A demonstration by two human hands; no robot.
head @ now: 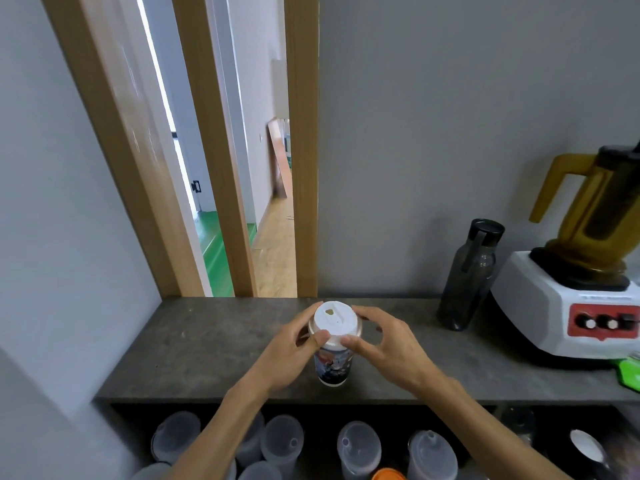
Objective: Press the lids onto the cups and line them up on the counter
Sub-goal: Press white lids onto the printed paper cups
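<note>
A tall paper cup (333, 367) with a printed picture stands upright on the dark grey counter (207, 355). A white lid (335, 319) sits on its rim. My left hand (292, 351) holds the lid's left edge, thumb on the near rim and fingers curled round the far side. My right hand (384, 344) holds the right edge the same way, thumb pressing the near rim. On the lower shelf stand several clear plastic cups (358, 448) with clear lids on them.
A dark water bottle (469, 275) stands at the back right of the counter. Beside it is a white blender base (554, 317) with a yellow jug (595, 209). A green object (628, 370) lies at the right edge. A wood-framed opening (263, 202) rises behind the counter.
</note>
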